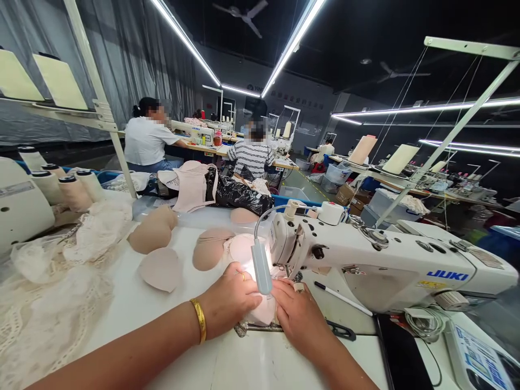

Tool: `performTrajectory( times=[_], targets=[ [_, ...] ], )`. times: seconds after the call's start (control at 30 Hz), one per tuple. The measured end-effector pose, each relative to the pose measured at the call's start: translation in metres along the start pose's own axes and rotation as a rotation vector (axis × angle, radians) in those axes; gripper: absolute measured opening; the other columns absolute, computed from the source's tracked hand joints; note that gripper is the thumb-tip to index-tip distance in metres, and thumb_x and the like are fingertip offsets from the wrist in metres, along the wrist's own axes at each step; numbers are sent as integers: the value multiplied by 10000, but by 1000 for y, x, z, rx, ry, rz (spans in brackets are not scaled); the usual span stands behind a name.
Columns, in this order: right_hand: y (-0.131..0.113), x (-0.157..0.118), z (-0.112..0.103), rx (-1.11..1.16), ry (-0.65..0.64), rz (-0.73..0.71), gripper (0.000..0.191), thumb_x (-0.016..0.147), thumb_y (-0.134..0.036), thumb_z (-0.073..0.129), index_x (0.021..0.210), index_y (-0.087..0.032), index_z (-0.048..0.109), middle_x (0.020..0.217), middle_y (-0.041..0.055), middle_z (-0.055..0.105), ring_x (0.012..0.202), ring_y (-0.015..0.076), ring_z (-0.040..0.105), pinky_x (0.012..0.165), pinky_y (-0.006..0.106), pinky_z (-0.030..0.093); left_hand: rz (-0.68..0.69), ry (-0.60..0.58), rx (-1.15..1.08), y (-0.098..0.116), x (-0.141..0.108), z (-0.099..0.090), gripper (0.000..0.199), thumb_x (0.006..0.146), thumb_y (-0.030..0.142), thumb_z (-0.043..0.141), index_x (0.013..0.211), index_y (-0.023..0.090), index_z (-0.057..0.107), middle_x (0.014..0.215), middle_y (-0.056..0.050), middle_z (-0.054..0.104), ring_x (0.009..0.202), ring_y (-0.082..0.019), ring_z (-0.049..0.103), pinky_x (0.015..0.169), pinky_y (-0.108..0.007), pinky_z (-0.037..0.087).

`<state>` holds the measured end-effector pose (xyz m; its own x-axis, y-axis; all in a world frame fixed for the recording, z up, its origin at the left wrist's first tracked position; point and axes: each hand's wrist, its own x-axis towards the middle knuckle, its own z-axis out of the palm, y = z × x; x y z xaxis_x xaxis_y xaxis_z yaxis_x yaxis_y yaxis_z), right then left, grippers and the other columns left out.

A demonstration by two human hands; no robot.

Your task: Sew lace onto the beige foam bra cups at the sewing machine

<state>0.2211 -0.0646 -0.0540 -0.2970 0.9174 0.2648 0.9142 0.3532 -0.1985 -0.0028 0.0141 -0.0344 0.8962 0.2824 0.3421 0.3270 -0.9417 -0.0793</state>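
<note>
A pale pink fabric cup piece lies under the head of a white sewing machine, lit by a small grey lamp on a bent neck. My left hand, with a gold bracelet at the wrist, is closed on the fabric's left side. On its right side my right hand presses the fabric with fingers together. The needle area is hidden behind the lamp and its glare. Beige foam cups rest on the table to the left of my hands.
Cream lace spreads over the table's left side. Thread cones stand behind it. A pen, a black phone-like slab, small scissors and a coiled cable lie at right. Two people sit at machines farther back.
</note>
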Motion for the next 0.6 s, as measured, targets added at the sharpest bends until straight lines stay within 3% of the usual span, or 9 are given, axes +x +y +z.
performTrajectory(
  times=[0.1,0.23,0.4,0.6],
  targets=[
    [2,1,0,-14,-66,29,536,915,-47,404,1363,-250,616,1455,38,650,1260,303,584,1009,490,462,52,4,-39,-2,-1,2,214,749,13,669,806,203,590,811,-7,693,770,-211,613,886,-412,350],
    [2,2,1,-32,-114,51,595,918,-50,389,1447,-245,580,1522,22,596,1315,312,564,1062,517,457,24,-16,-52,-3,1,0,240,675,-10,663,761,194,571,839,-3,706,765,-210,616,888,-432,332],
    [2,2,3,-61,-113,64,649,910,-47,392,1509,-248,541,1541,20,577,1349,314,549,1089,520,464,-16,-52,-31,-3,4,-4,248,626,-35,610,700,178,508,861,6,711,793,-224,624,875,-459,317],
    [1,3,2,-85,-54,28,679,913,-52,407,1536,-301,510,1456,38,652,1280,281,602,1026,444,508,-28,-24,19,-1,5,3,245,654,-29,599,749,191,547,790,-3,679,714,-199,570,871,-458,336]
  ],
)
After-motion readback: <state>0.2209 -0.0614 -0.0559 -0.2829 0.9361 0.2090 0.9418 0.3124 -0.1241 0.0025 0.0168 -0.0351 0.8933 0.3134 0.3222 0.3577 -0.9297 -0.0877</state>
